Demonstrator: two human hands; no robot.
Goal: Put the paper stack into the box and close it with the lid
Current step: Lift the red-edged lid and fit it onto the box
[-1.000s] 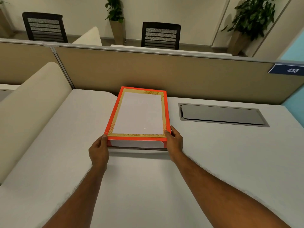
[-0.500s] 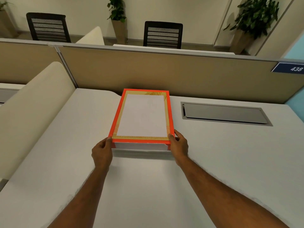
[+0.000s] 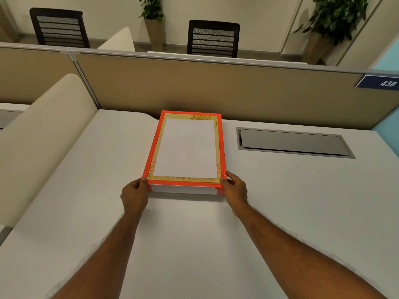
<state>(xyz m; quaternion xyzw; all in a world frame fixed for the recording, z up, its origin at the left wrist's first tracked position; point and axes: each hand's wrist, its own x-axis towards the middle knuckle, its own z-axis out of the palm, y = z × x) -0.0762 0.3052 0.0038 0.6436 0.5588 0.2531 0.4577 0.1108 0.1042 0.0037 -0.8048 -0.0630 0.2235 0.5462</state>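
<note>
Both near corners of the flat orange rectangular box [image 3: 185, 149] are gripped — the left hand [image 3: 134, 195] clamps the near left corner, thumb on the orange rim, remaining fingers hidden behind the side wall. The right hand [image 3: 235, 188] is pressed on the near right corner, thumb laid along the top edge, fingers curled against the side.

A gold-patterned border with a white sheet-like panel [image 3: 186, 147] inside is seen on the box top; whether that surface is the lid or the paper stack cannot be told. A white band is shown along the near side face under the orange rim.

The box is set flat on the pale grey desk [image 3: 194, 244], long axis running 12 to 6 o'clock, at desk centre. A grey metal cable hatch [image 3: 291, 143] is recessed in the desk at 3 o'clock of the box, well apart. The tan fabric partition [image 3: 216, 87] is placed at 12 o'clock, just beyond the far end of the box. A blue number plate marked 438 [image 3: 382, 83] is fixed at the partition's right end. A cream curved side panel [image 3: 43, 137] is seen at 9 o'clock. Two black mesh-back chairs [image 3: 213, 37] and potted green plants [image 3: 336, 18] are visible past the partition.

Both forearms are bare — extended from 6 o'clock.
</note>
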